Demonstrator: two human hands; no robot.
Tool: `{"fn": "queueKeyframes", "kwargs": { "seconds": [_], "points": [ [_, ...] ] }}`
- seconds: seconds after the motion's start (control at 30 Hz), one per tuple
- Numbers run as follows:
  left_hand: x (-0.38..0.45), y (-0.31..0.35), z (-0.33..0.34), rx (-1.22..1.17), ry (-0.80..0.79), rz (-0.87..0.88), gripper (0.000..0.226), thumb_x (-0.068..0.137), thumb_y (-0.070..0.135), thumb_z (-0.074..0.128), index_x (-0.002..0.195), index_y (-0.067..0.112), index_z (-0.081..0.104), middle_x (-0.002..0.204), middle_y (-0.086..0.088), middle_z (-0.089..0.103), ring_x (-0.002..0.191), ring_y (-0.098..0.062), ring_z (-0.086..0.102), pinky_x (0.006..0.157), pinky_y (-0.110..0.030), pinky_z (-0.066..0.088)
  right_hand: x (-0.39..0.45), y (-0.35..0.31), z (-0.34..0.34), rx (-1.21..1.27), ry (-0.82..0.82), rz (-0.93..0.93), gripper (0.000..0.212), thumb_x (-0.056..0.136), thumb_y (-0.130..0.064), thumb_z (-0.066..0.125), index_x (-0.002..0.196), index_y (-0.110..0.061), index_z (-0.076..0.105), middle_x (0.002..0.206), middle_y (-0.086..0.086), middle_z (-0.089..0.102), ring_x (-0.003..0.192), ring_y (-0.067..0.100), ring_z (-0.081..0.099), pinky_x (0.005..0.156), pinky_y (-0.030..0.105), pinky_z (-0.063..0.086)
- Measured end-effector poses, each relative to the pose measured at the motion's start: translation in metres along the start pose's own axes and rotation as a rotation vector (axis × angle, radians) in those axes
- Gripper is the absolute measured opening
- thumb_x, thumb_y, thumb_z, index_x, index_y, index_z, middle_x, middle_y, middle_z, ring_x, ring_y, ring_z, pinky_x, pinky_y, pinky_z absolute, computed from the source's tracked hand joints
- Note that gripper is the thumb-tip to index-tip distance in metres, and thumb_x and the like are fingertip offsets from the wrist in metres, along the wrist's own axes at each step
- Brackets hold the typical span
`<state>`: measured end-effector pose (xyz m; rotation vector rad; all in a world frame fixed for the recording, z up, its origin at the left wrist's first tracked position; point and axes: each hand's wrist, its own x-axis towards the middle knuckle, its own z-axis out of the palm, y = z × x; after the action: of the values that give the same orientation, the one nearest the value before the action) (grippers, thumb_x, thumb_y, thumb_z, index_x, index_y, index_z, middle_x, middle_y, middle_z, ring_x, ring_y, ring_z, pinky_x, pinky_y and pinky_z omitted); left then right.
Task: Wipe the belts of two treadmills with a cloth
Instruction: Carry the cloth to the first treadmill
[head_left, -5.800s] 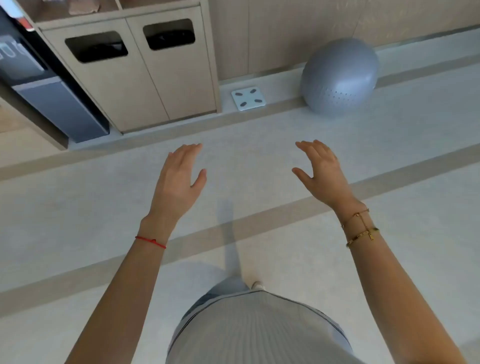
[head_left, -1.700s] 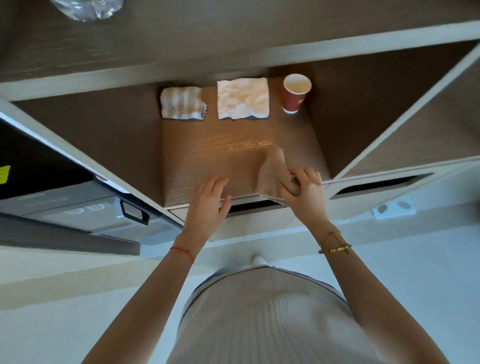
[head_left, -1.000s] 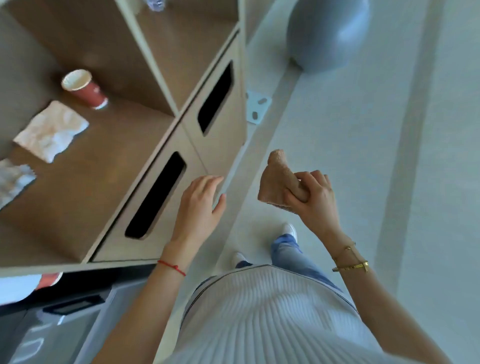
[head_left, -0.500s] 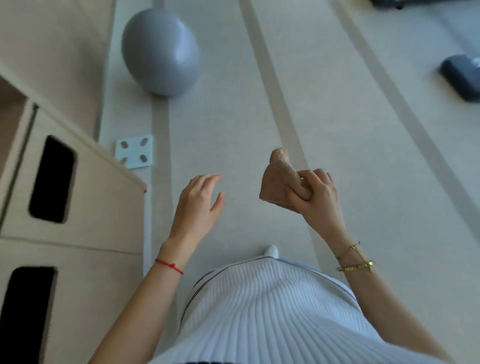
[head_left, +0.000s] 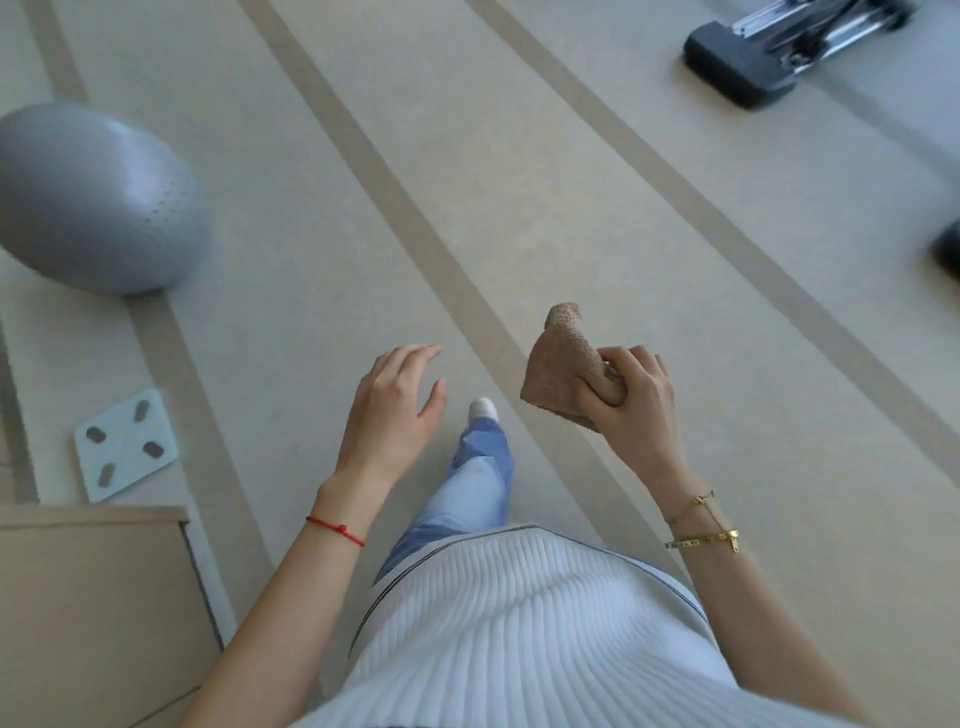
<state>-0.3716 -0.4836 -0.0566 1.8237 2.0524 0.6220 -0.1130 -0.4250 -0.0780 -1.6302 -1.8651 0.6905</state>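
A wide stretch of pale floor (head_left: 597, 218) with tan stripes is seen running from the lower middle of the frame to the upper right, with nothing standing on it through the centre. At the left edge, a large grey exercise ball (head_left: 93, 197) is resting on the floor. Below it, a flat white scale (head_left: 126, 445) is lying near a beige cabinet (head_left: 93, 613) that fills the lower left corner. In the upper right corner, a dark machine base (head_left: 743, 57) with metal rails is set on the floor; a second dark shape (head_left: 948, 254) is cut off at the right edge. Open air is seen ahead of both raised hands.
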Motion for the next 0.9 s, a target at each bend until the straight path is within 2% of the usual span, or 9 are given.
{"fn": "queueKeyframes", "kwargs": {
  "seconds": [0.17,0.5,0.9],
  "points": [
    [0.118,0.005,0.018,-0.013,-0.040,0.068,0.038,0.094,0.015,0.059,0.131,0.007,0.059,0.129,-0.009,0.061,0.123,-0.026,0.053,0.105,-0.041,0.043,0.092,0.018,0.008,0.005,0.068,0.067,0.017,0.081,-0.016,0.073,0.097,-0.016,0.068,0.089,-0.001,0.053,0.090,0.021,0.048,0.073,0.019,0.029],
    [0.379,0.026,0.019,-0.033,-0.072,0.196,0.037,0.095,0.017,0.058,0.131,0.010,0.059,0.131,-0.006,0.060,0.124,-0.024,0.052,0.106,-0.040,0.042,0.339,0.016,-0.004,-0.032,0.182,0.078,0.018,0.081,-0.020,0.073,0.098,-0.020,0.067,0.090,-0.009,0.050,0.090,0.015,0.044,0.071,0.019,0.028],
    [0.626,0.012,0.044,-0.031,-0.097,0.186,0.036,0.094,0.015,0.060,0.129,0.008,0.060,0.129,-0.008,0.061,0.123,-0.027,0.054,0.106,-0.041,0.042,0.584,0.040,0.020,-0.043,0.161,0.094,0.018,0.082,-0.018,0.074,0.100,-0.015,0.069,0.090,0.000,0.055,0.091,0.022,0.049,0.074,0.020,0.029]
  ]
}}
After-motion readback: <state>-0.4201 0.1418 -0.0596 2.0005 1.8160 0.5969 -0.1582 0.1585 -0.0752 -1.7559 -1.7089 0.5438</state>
